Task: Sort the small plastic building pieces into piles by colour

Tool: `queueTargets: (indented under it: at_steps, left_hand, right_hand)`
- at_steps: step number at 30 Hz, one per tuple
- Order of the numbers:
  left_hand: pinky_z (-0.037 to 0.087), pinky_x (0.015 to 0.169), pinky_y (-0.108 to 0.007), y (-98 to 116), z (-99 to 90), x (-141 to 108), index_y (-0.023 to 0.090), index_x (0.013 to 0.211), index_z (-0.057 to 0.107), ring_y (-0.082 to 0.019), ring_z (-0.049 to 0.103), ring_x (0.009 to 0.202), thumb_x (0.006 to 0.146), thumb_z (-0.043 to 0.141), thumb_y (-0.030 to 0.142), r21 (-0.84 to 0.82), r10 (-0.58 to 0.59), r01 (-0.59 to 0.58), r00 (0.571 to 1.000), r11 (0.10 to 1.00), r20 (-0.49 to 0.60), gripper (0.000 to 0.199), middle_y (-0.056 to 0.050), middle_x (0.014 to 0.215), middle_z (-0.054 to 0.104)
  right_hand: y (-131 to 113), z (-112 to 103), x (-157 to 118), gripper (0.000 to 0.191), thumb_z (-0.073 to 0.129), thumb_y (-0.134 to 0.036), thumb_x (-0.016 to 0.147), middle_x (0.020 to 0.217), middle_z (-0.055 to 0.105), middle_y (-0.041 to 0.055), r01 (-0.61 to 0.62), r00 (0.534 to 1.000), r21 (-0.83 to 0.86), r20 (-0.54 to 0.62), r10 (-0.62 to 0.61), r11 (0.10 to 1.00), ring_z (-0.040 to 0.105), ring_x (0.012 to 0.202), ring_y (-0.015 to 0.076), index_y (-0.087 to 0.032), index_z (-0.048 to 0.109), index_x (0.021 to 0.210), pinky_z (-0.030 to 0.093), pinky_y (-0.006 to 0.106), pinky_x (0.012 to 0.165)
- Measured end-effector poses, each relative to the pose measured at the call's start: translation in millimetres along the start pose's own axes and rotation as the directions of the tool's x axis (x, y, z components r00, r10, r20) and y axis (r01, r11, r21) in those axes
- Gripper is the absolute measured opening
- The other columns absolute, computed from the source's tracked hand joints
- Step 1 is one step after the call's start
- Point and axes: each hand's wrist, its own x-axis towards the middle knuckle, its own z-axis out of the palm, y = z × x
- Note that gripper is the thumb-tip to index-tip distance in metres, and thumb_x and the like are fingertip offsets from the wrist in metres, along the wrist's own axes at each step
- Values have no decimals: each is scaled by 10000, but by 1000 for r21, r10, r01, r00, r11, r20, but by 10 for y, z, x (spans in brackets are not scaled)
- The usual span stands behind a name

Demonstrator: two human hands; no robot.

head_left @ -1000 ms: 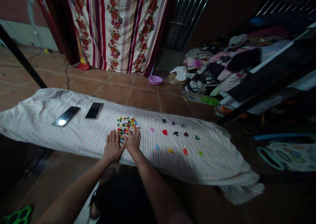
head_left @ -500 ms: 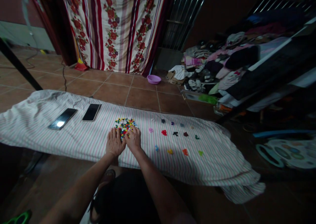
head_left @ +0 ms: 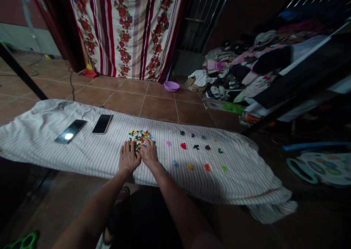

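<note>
A heap of small multicoloured pieces (head_left: 139, 133) lies on a striped cloth (head_left: 90, 152); the pieces are too small to name. My left hand (head_left: 128, 157) rests flat at the heap's near left edge, fingers stretched forward. Beside it, my right hand (head_left: 149, 153) touches the near right part of the heap with bent, slightly spread fingers. The thumbs almost meet, and both hands hide some pieces. Small single-colour groups sit to the right, among them red pieces (head_left: 183, 146), yellow pieces (head_left: 190, 166), orange pieces (head_left: 207, 167) and pink pieces (head_left: 168, 143).
Two phones, one silvery (head_left: 70, 131) and one dark-screened (head_left: 102, 124), lie on the cloth to the left. Beyond the cloth, a purple basin (head_left: 171, 86) stands on the tiled floor. Piled clothes (head_left: 246, 70) fill the right background, and a floral curtain (head_left: 124, 29) hangs behind.
My right hand's fingers have shifted slightly and spread a little over the heap. My left hand keeps its place beside it. The whole view has moved slightly.
</note>
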Motion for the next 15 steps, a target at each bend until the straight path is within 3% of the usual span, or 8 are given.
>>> queueTargets:
  at_steps: [8,15]
  left_hand:
    - [304,1118,-500,8,-44,-3,7,1361,455,-361,383,1366,831,421,393,8,20,-20,1000,1000,-3,657,-260,1419,455]
    - [311,1108,-513,-14,-25,-16,47,1361,454,-347,382,1369,835,414,413,-32,21,-22,999,999,-38,642,-245,1432,447]
  right_hand:
    - [27,-38,-1,190,570,-132,846,1295,587,29,93,996,30,-13,-93,995,396,1263,211,-230,695,949,330,389,1078]
    - [26,-5,-30,142,539,-159,865,965,664,22,102,994,59,-38,-100,993,532,1041,186,-230,640,935,398,326,968]
